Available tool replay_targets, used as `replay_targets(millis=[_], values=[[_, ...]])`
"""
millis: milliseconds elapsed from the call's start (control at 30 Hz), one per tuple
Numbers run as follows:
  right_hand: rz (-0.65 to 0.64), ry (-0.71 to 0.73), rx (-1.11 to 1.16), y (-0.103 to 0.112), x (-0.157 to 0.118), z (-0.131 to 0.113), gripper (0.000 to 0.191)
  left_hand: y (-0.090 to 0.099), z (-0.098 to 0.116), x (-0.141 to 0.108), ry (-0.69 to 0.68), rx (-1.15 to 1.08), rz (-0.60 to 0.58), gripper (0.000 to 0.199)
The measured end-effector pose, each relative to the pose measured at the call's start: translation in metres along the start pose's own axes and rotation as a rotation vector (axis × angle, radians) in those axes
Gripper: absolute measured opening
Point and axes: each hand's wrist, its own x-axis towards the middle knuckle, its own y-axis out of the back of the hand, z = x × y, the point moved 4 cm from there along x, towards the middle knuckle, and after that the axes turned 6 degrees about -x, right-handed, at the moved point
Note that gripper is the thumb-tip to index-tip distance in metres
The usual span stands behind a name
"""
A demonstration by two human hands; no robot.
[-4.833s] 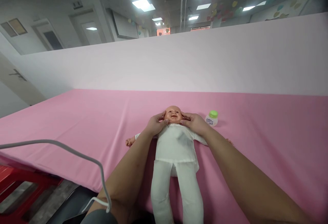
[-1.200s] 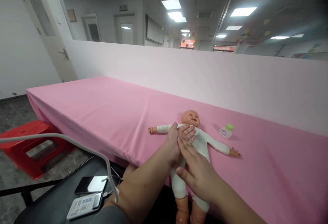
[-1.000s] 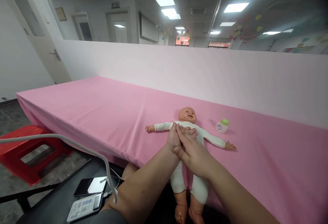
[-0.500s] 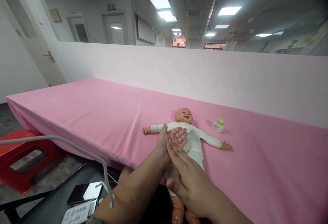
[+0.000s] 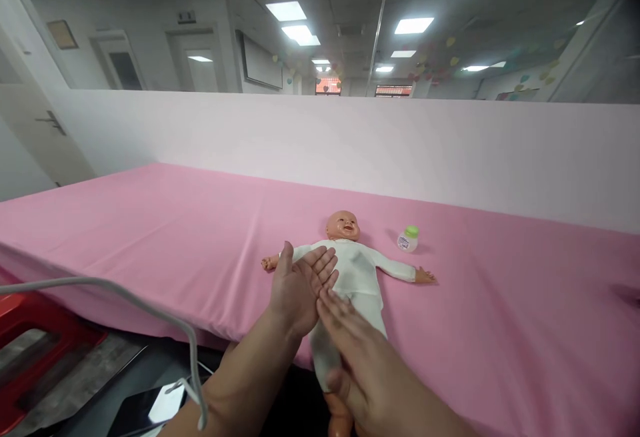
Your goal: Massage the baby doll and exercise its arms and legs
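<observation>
Palm up, my left hand (image 5: 303, 287) is held above the doll's body with its fingers stretched out and nothing in it. My right hand (image 5: 357, 350) is turned palm down, fingers straight, its fingertips at the edge of the left palm; whether they touch I cannot tell. Beneath both hands a baby doll (image 5: 357, 267) in a white suit lies on its back, arms spread, head away from me. My hands and forearms hide part of its trunk and legs. To the right of the doll's head stands a small clear jar with a green lid (image 5: 409, 240).
A pink sheet (image 5: 200, 224) covers the table, which meets a white wall (image 5: 300, 130) with a window or mirror above. At lower left are a red stool (image 5: 30, 337), a grey cable (image 5: 115, 287) and a phone (image 5: 140, 410) on a dark surface.
My right fingers have slid back from the left palm toward its heel edge, and the hands are slightly farther apart. The view has turned somewhat to the right.
</observation>
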Motion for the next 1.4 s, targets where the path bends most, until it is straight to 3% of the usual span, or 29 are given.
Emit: replay_targets(millis=[133,267,333,433,567,733,800,1000,1200,1400], values=[[0.025,0.051,0.059,-0.008,-0.002,-0.020,0.087,0.004,-0.021,-0.004,0.044,-0.009,0.015,0.086],[0.107,-0.060,0.072,-0.003,0.015,-0.002,0.086,0.008,-0.060,-0.010,0.161,-0.018,0.053,0.077],[0.132,-0.102,0.070,0.001,0.020,0.015,0.081,0.007,-0.070,-0.012,0.144,0.036,-0.034,0.072],[0.151,-0.163,0.067,0.010,0.014,0.040,0.071,0.009,-0.060,-0.016,0.001,0.275,-0.208,0.065],[0.104,-0.231,0.068,0.020,-0.013,0.069,0.058,0.027,-0.023,-0.026,-0.258,0.820,-0.241,0.050],[-0.052,-0.203,0.051,0.023,-0.033,0.085,0.052,0.034,-0.011,-0.025,-0.271,1.260,-0.554,0.061],[-0.091,-0.166,0.026,0.025,-0.030,0.089,0.051,0.035,-0.012,-0.013,-0.260,1.290,-0.607,0.059],[-0.158,-0.105,-0.009,0.029,-0.006,0.102,0.049,0.048,-0.011,0.023,-0.358,1.358,-0.475,0.050],[-0.227,-0.067,-0.027,0.027,0.026,0.122,0.048,0.060,-0.012,0.021,-0.348,1.345,-0.470,0.050],[-0.180,-0.118,-0.043,0.029,0.050,0.172,0.056,0.063,-0.010,0.020,-0.355,1.356,-0.469,0.050]])
